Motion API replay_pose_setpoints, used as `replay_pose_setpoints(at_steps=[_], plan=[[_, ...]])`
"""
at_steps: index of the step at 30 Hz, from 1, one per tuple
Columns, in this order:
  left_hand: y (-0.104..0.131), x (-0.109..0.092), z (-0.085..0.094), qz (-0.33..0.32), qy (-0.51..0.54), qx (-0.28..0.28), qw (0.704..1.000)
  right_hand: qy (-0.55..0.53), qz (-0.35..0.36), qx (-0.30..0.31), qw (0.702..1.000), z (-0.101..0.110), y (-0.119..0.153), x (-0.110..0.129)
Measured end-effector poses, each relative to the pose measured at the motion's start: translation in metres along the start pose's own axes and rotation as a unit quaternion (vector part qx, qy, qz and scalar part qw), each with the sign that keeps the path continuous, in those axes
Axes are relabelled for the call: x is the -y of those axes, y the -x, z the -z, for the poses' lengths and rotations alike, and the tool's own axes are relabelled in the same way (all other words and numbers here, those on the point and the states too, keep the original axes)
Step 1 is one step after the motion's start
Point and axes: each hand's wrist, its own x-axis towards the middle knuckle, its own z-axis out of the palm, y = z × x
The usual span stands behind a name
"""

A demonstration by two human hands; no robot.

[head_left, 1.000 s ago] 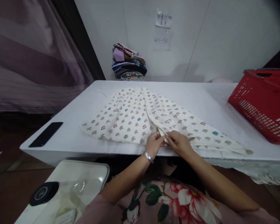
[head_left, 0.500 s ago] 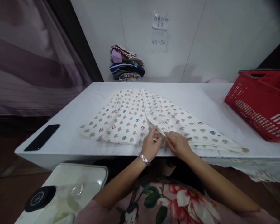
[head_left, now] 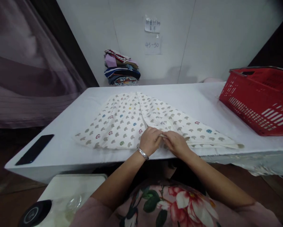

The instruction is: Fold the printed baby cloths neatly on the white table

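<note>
A white cloth with a mushroom print (head_left: 117, 126) lies spread on the table, mostly grey mushrooms with a few coloured ones. A folded edge runs down its middle toward me. At the cloth's near side my left hand (head_left: 151, 140), with a silver bracelet at the wrist, is closed on that edge. Close beside it, my right hand (head_left: 176, 143) pinches the same edge between thumb and fingers. A short strip of the edge shows between the two hands; the rest of the gripped part is hidden under the fingers.
A red plastic basket (head_left: 257, 104) stands on the white table (head_left: 190, 91) at right. Folded fabrics (head_left: 122, 69) are stacked at the back by the wall. A black phone (head_left: 35, 149) lies at left. Below it, a white stool-like surface (head_left: 77, 183) holds a round black object (head_left: 36, 212).
My left hand has closed on the cloth's edge, its fingers having been apart before. The right hand keeps its pinch. The whole view has shifted slightly.
</note>
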Motion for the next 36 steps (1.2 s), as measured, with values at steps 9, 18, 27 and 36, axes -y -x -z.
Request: replay_pose_setpoints(at_steps=[9,18,27,36], plan=[[-0.034,0.017,0.05,-0.056,-0.008,-0.104,0.993,-0.043,-0.051,-0.149,0.987,0.019,0.028,-0.05],[-0.068,0.024,0.079,0.009,0.017,-0.129,0.991,-0.177,-0.219,-0.224,0.933,0.031,0.096,-0.103],[-0.092,0.026,0.095,0.045,0.004,-0.124,0.991,-0.154,-0.248,-0.241,0.925,0.055,0.166,-0.131],[-0.111,0.033,0.096,0.074,0.052,-0.129,0.987,0.045,-0.235,-0.246,0.939,0.074,0.182,-0.157]])
